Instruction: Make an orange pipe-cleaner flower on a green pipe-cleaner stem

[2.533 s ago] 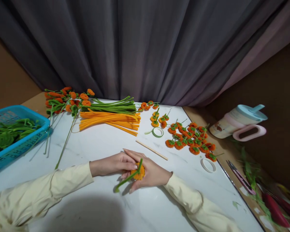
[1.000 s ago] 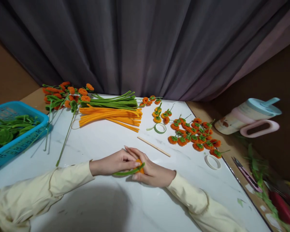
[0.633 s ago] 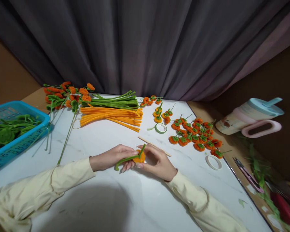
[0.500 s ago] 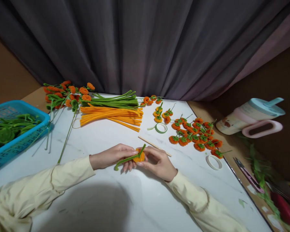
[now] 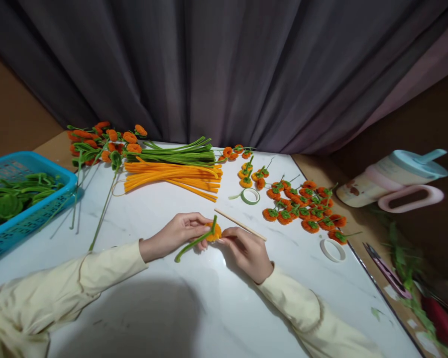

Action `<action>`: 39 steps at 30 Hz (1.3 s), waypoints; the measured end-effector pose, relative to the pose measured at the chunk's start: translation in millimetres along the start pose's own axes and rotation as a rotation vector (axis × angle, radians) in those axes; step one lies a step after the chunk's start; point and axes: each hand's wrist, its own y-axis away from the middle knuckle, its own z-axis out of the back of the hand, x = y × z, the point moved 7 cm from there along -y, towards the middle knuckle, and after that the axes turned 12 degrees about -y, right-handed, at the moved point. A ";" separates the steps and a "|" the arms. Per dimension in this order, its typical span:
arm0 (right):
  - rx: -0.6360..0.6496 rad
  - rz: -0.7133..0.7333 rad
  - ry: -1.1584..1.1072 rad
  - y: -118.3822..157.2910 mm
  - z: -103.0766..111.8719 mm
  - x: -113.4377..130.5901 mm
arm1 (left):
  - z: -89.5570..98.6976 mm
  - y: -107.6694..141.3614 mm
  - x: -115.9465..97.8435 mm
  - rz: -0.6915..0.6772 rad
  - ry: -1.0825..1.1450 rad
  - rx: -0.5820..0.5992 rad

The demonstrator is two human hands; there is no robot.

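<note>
Between my two hands, over the white table (image 5: 164,308), is a yellow-orange pipe-cleaner flower (image 5: 214,232) with green pipe-cleaner ends sticking out of it. My left hand (image 5: 184,231) grips the flower from the left, thumb on top near the green piece. The fingertips of my right hand (image 5: 248,251) pinch the flower's right edge. One green end points up, while the longer one slants down to the left. Just beyond my right hand lies a thin wooden stick (image 5: 241,223).
Yellow pipe cleaners (image 5: 168,178) and green pipe cleaners (image 5: 179,154) lie behind. Orange flower heads (image 5: 298,204) cluster right, by green tape (image 5: 250,196) and a white roll (image 5: 333,250). A blue basket (image 5: 65,201) stands left; a tumbler (image 5: 381,181) and snips (image 5: 388,273) are right.
My right hand's fingers have drawn closer together at the flower's edge. The flower has turned and risen slightly, its upright green end shifting left. My left hand has moved up a little.
</note>
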 end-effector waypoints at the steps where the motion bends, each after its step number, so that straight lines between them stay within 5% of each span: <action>1: 0.005 0.022 0.016 -0.2 -0.1 1.2 | 1.0 -0.2 0.6 0.000 0.001 -0.009; 18: 0.055 0.144 0.120 5.8 -10.4 3.8 | -4.7 4.1 -3.5 -0.072 -0.025 -0.038; 29: 0.181 0.389 0.495 7.9 -22.7 24.8 | -8.0 3.2 -6.3 -0.029 -0.034 0.008; 39: 0.067 0.172 0.277 1.7 -11.5 14.3 | -3.4 -0.2 -0.7 0.004 0.041 -0.048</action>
